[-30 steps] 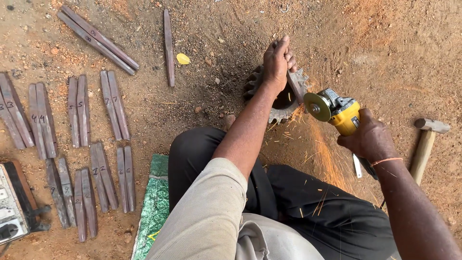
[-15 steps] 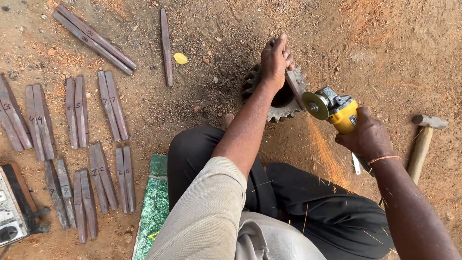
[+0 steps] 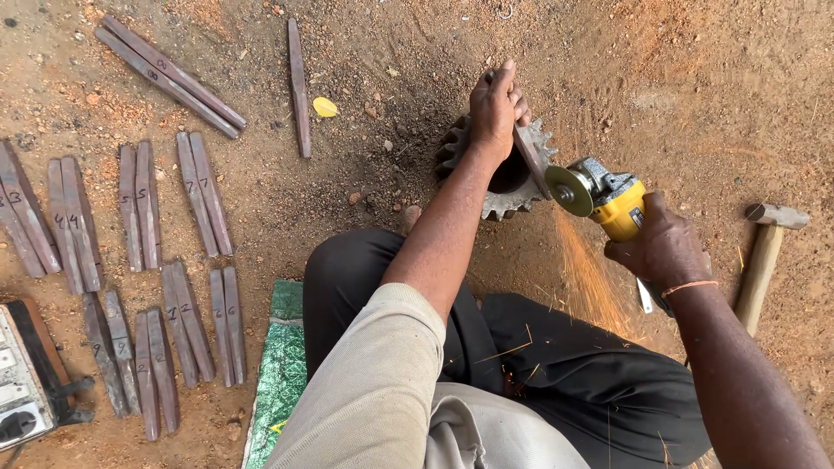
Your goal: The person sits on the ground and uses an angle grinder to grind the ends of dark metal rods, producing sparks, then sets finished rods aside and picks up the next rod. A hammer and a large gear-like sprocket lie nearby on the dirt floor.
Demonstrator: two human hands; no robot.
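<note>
My left hand (image 3: 497,106) grips a flat metal bar (image 3: 530,158) and presses it across a large toothed gear wheel (image 3: 512,195) lying on the dirt. My right hand (image 3: 665,247) holds a yellow angle grinder (image 3: 608,198); its disc (image 3: 569,190) touches the lower end of the bar. Orange sparks (image 3: 586,278) spray down toward my black trousers (image 3: 556,373).
Pairs of similar metal bars (image 3: 139,208) with chalk marks lie in rows on the ground at left; two long bars (image 3: 169,76) and a single one (image 3: 298,87) lie farther back. A hammer (image 3: 764,252) rests at right. A green mat (image 3: 282,365) and an extension box (image 3: 22,378) sit at lower left.
The grinder stays against the bar and the spark stream keeps flowing downward. Both hands hold nearly the same positions.
</note>
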